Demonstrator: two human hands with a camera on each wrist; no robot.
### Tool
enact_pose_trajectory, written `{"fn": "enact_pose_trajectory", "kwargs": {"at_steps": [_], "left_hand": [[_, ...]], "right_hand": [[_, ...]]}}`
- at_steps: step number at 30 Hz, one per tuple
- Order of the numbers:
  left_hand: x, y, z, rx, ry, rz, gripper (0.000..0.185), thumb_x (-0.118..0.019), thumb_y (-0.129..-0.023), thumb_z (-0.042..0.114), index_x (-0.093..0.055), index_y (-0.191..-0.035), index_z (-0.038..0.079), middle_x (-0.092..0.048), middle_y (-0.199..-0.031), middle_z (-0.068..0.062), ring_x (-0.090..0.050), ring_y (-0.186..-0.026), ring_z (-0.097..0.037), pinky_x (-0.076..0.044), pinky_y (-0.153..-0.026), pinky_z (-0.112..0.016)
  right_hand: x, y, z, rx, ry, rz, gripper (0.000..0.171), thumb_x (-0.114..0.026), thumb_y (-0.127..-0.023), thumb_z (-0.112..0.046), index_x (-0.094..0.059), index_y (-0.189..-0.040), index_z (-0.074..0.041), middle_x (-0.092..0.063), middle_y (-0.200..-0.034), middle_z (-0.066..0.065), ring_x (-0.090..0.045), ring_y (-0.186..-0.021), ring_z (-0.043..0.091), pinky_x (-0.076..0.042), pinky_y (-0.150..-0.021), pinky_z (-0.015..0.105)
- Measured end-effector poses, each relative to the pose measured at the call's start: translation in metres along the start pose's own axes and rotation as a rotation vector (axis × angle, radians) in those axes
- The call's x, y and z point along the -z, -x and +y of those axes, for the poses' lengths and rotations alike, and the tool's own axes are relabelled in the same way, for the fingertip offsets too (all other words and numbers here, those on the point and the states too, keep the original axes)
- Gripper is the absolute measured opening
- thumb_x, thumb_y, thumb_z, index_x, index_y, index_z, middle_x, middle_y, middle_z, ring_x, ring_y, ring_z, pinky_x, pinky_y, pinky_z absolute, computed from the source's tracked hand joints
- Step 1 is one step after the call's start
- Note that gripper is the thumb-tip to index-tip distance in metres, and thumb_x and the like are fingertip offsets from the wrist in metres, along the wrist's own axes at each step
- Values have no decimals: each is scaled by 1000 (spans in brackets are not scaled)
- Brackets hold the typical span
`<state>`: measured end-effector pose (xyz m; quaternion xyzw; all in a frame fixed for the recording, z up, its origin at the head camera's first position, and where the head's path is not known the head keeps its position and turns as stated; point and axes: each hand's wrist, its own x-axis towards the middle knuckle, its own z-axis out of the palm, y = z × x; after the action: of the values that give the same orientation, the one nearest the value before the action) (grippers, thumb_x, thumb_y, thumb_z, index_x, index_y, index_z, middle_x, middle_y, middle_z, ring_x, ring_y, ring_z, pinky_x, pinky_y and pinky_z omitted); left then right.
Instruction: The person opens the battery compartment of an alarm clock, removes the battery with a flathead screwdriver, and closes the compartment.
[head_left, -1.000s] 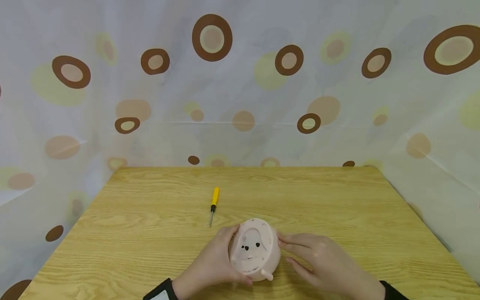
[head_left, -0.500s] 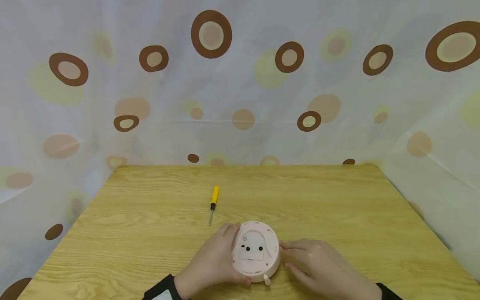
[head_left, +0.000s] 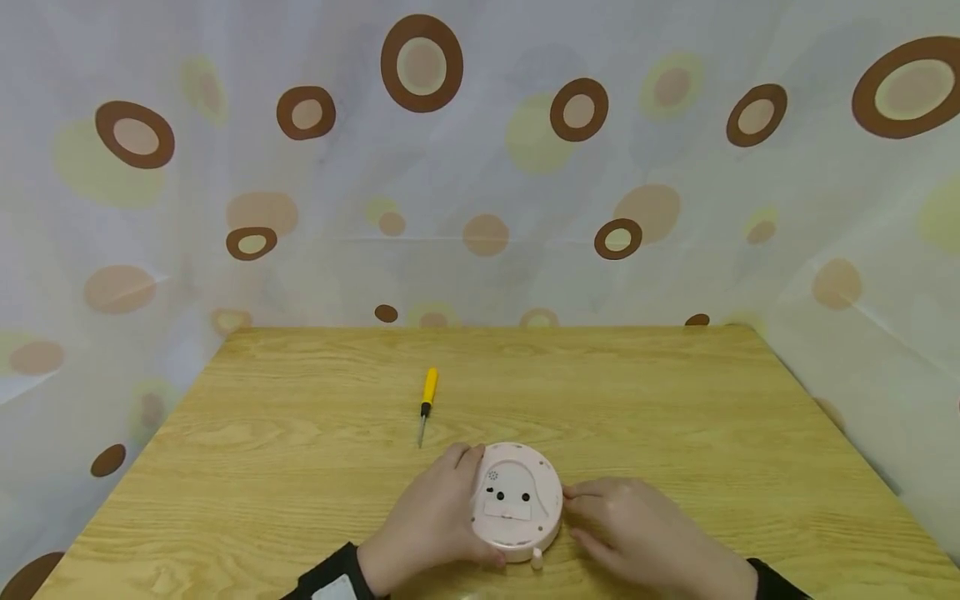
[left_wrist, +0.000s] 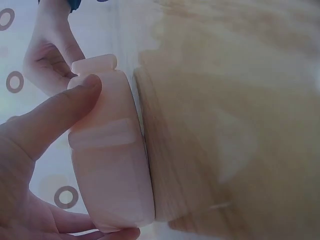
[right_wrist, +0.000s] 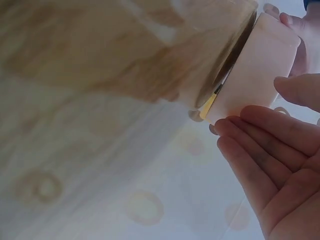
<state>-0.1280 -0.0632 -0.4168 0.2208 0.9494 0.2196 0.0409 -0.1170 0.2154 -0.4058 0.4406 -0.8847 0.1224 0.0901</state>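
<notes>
A pale pink round alarm clock (head_left: 513, 475) lies face down near the front of the table, its back showing small holes, two black knobs and a battery cover. My left hand (head_left: 431, 517) grips its left side, the thumb (left_wrist: 82, 97) on the edge near a small foot and the fingers round the far edge in the left wrist view. On the other side, my right hand (head_left: 637, 525) touches the rim with its fingertips; the right wrist view shows those fingers (right_wrist: 265, 145) fairly straight. The clock's front is hidden.
A screwdriver (head_left: 429, 392) with a yellow and black handle lies on the wooden table (head_left: 300, 400) beyond the clock, its tip toward me. A patterned curtain (head_left: 487, 167) hangs behind the table and along both sides.
The clock has gone from tilted to lying flat, its back turned up, and has shifted slightly right. Both hands have stayed at its sides. The head view has tipped slightly downward.
</notes>
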Motion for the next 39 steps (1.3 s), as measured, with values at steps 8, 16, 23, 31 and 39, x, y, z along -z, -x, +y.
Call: {"fn": "enact_pose_trajectory", "kwargs": {"at_steps": [8,16,23,31,39], "left_hand": [[2,1,8,-6,-60,39,130,-103,-51,61,-51,-150,-5,-62,-135,-16,-67,-115,-26,-61,-100,-41],[1,5,15,13,-92,87,129,-102,-50,64,-53,-145,-7,-62,-128,-16,-69,-107,-26,-62,-93,-40],[0,7,18,30,-121,83,129,-100,-50,68,-53,-143,-8,-62,-122,-15,-68,-100,-23,-63,-87,-38],[-1,8,18,38,-106,53,129,-99,-52,69,-52,-144,-8,-61,-124,-16,-67,-99,-22,-63,-86,-38],[-1,8,17,48,-140,19,136,-95,-54,76,-49,-148,-10,-61,-129,-19,-67,-103,-26,-63,-88,-40]], "right_hand": [[-1,-2,1,-30,20,-22,19,-80,-91,-17,-81,-109,-12,-81,-117,7,-78,-102,20,-65,-84,38],[-2,-5,4,-12,42,7,13,-82,-89,-16,-79,-101,-13,-81,-113,7,-79,-101,21,-65,-83,39],[-2,-5,4,-11,58,2,13,-82,-89,-17,-79,-101,-13,-81,-113,6,-78,-100,21,-65,-83,39],[0,-6,2,-3,63,-54,12,-80,-91,-17,-79,-101,-12,-80,-115,7,-78,-101,20,-65,-83,38],[7,-9,-1,26,71,-105,7,-79,-91,-17,-76,-97,-16,-80,-108,0,-77,-96,16,-64,-81,35]]}}
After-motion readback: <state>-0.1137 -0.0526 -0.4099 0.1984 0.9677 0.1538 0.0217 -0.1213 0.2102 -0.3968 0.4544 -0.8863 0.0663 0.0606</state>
